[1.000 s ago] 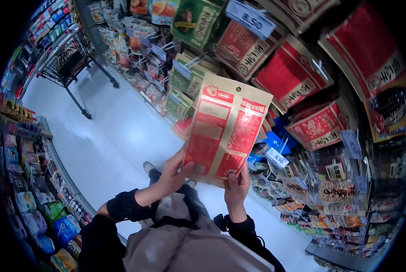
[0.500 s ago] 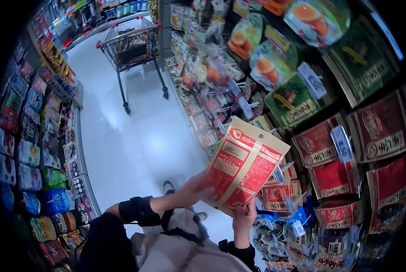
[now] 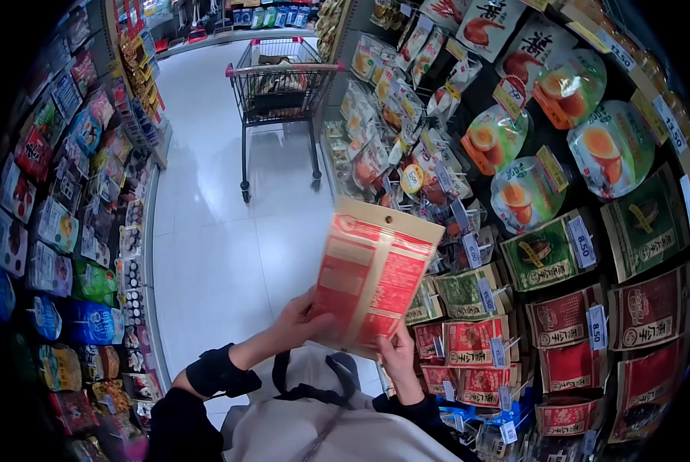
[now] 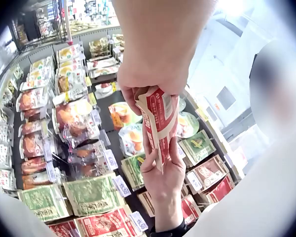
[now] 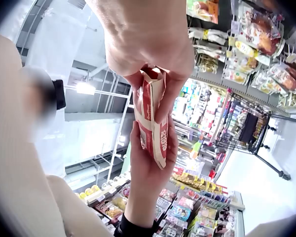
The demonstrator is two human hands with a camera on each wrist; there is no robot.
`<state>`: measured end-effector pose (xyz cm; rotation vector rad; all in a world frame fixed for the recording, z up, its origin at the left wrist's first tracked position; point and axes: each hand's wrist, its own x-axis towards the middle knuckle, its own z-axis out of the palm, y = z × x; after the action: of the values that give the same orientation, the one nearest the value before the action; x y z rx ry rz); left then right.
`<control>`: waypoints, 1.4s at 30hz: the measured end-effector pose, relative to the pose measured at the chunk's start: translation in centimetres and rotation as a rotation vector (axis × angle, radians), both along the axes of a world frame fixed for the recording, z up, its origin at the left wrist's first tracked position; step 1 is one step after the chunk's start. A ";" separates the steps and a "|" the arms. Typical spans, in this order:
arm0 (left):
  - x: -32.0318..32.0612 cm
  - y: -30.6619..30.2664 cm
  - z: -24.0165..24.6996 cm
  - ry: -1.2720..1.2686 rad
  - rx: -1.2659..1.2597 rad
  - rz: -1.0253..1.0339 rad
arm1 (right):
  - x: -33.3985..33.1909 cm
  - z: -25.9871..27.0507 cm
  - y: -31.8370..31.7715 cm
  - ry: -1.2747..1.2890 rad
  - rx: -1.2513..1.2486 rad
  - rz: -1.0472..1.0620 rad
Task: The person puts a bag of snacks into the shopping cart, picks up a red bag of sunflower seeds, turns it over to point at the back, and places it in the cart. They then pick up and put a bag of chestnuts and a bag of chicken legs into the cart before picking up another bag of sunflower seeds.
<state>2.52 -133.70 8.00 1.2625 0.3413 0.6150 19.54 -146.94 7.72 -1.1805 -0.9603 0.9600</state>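
A tan and red snack packet [image 3: 372,277] with a hang hole at its top is held upright in front of me in a shop aisle. My left hand [image 3: 300,319] grips its lower left edge and my right hand [image 3: 397,356] pinches its lower right corner. In the left wrist view the packet [image 4: 158,123] shows edge-on between my left hand [image 4: 153,81] above and my right hand [image 4: 163,173] below. The right wrist view has the packet [image 5: 152,123] pinched by my right hand [image 5: 153,59], my left hand [image 5: 148,168] behind it.
Hanging snack packets with price tags [image 3: 581,241] fill the rack on the right. A second shelf of bagged goods [image 3: 75,254] lines the left side. A shopping cart [image 3: 279,85] stands farther down the white-floored aisle [image 3: 214,246]. A grey bag [image 3: 314,423] hangs at my front.
My view has swung left along the rack, so the cart now sits near the top centre. The packet stays in both hands and has tilted slightly.
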 end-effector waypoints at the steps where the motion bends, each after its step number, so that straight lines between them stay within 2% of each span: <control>1: -0.7 0.3 0.0 -0.011 -0.037 0.044 | -0.4 0.2 0.9 -0.025 -0.020 0.035; 6: -3.9 1.7 -0.5 0.047 -0.023 0.158 | -1.6 0.8 5.3 -0.013 -0.070 0.227; 9: -5.3 2.6 -0.7 0.056 -0.033 0.267 | -2.5 0.8 8.3 0.142 -0.069 0.352; 11: -6.2 3.5 -0.6 0.051 -0.082 0.343 | -2.7 0.3 10.3 0.055 -0.135 0.427; 14: -7.5 5.7 -1.4 0.125 -0.028 0.471 | -3.3 0.1 13.5 0.064 -0.143 0.545; 19: -8.5 10.9 -0.7 0.063 -0.042 0.591 | -3.7 0.0 20.2 0.168 -0.144 0.698; 22: -8.4 14.9 -1.0 0.038 -0.017 0.599 | -3.1 -0.2 25.0 0.046 -0.121 0.715; 26: -7.4 20.9 -1.4 0.088 -0.097 0.554 | -1.9 -0.8 31.3 0.157 -0.149 0.768; 29: -6.2 25.3 -1.7 0.137 -0.030 0.539 | -1.1 -0.8 35.8 0.223 -0.128 0.749; 30: -6.0 26.7 -1.8 0.178 0.013 0.516 | -0.8 -1.0 37.3 0.200 -0.135 0.746; 33: -5.1 30.6 -1.2 0.141 -0.065 0.501 | -0.2 -1.4 41.4 0.180 -0.124 0.728; 42: -5.6 37.2 -1.2 0.195 -0.062 0.636 | -1.6 -0.3 50.2 0.174 -0.069 0.729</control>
<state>-3.10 -96.48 6.77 1.1511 0.9371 1.0107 17.96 -96.75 7.46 -0.7783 -1.2492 1.6529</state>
